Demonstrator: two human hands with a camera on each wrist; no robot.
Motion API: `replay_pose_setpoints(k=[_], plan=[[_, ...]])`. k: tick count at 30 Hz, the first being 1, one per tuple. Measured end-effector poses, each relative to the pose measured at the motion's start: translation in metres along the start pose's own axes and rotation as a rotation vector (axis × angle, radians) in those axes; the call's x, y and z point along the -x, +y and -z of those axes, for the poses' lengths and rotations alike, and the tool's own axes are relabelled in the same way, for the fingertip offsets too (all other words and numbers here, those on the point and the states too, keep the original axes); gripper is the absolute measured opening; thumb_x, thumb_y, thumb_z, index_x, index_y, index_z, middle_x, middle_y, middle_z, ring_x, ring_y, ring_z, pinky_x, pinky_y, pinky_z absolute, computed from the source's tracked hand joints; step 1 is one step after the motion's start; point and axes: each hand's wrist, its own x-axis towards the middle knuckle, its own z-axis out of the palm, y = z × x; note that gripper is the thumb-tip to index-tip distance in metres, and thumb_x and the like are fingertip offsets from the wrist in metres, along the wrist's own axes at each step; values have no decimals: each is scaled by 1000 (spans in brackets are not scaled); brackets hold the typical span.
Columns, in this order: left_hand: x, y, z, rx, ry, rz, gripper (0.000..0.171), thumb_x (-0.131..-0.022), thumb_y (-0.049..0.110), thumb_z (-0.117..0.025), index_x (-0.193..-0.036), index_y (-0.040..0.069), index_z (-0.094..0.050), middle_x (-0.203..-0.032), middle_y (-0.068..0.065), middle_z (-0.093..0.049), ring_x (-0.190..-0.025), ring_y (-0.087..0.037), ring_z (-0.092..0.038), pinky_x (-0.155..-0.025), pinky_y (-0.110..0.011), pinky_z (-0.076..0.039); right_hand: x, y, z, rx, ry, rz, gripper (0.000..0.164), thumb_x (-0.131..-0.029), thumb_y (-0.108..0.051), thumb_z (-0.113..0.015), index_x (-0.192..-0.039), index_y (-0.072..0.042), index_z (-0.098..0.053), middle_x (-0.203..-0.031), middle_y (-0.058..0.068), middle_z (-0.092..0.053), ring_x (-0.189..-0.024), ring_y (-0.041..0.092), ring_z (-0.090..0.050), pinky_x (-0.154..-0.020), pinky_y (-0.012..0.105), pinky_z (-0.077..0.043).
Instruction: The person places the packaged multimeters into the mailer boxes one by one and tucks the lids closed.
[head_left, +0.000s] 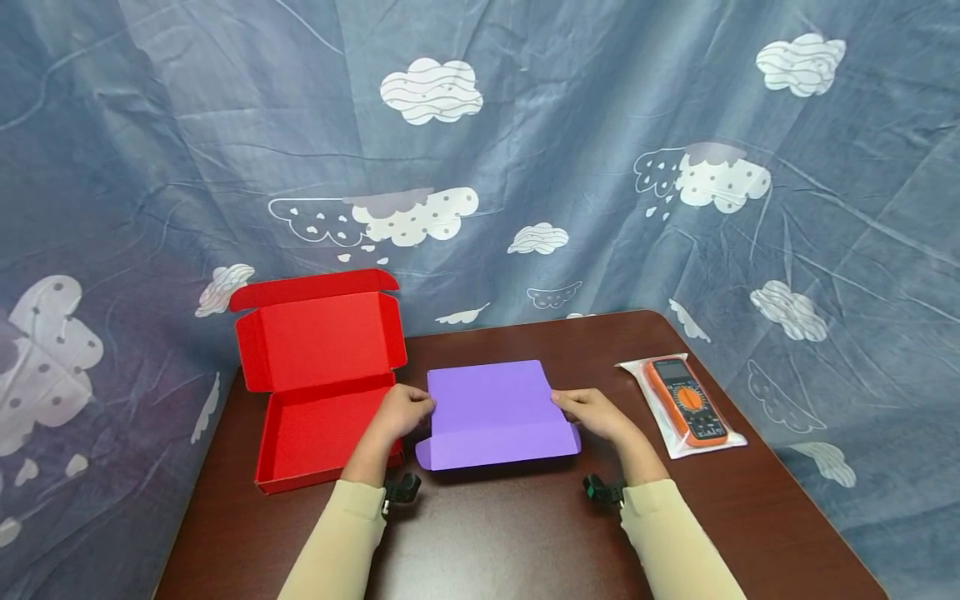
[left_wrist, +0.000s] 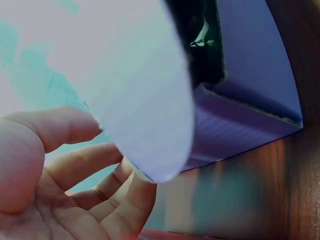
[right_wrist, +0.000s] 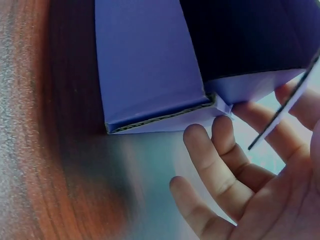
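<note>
A purple cardboard mailer box [head_left: 491, 400] sits mid-table with its lid tilted over the tray and its front flap [head_left: 502, 446] sticking out toward me. My left hand [head_left: 406, 410] grips the lid's left edge; in the left wrist view, thumb and fingers are around a rounded side tab [left_wrist: 155, 125]. On the opposite edge, my right hand [head_left: 594, 412] holds the lid, and its fingers [right_wrist: 210, 165] lie along the box's side wall [right_wrist: 260, 85] in the right wrist view. Through the gap under the lid, something dark and glossy [left_wrist: 200, 37] shows inside.
To the left stands a red mailer box [head_left: 322, 429], lid raised. An orange-and-black multimeter [head_left: 688, 402] in a clear plastic bag lies at the right table edge. Behind the brown table [head_left: 487, 533] hangs a blue cloud-patterned cloth [head_left: 570, 108].
</note>
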Motion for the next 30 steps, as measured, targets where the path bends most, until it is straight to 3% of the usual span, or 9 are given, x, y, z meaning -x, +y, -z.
replay_pose_setpoints(k=[6, 10, 24, 30], plan=[[-1, -1, -2, -35, -4, 9, 20, -92, 5, -68, -105, -8, -77, -89, -17, -74, -67, -25, -69, -67, -36, -56, 2, 1, -4, 23, 31, -6, 45, -103, -29, -63, -132, 5, -65, -114, 18, -70, -92, 24, -62, -80, 45, -58], [0, -1, -3, -46, -11, 20, 21, -92, 5, -69, -107, -8, -76, -89, -16, -74, -66, -22, -67, -68, -38, -57, 3, 2, -6, 21, 51, -14, 45, -102, -29, -65, -134, 3, -64, -129, 24, -66, -98, 27, -66, -81, 47, -58], [0, 0, -10, -88, 40, 66, 14, -89, 4, -74, -99, -5, -70, -83, -12, -66, -69, -21, -64, -67, -38, -56, 2, 3, -13, -31, 108, -53, 44, -96, -24, -74, -132, 1, -67, -102, 15, -74, -81, 21, -66, -75, 43, -59], [0, 2, -12, -91, 53, 63, 13, -88, 2, -75, -96, -4, -65, -77, -10, -63, -64, -20, -61, -62, -35, -54, 1, 3, -15, -57, 128, -52, 44, -94, -21, -76, -131, 2, -68, -107, 17, -74, -85, 19, -71, -78, 46, -60]])
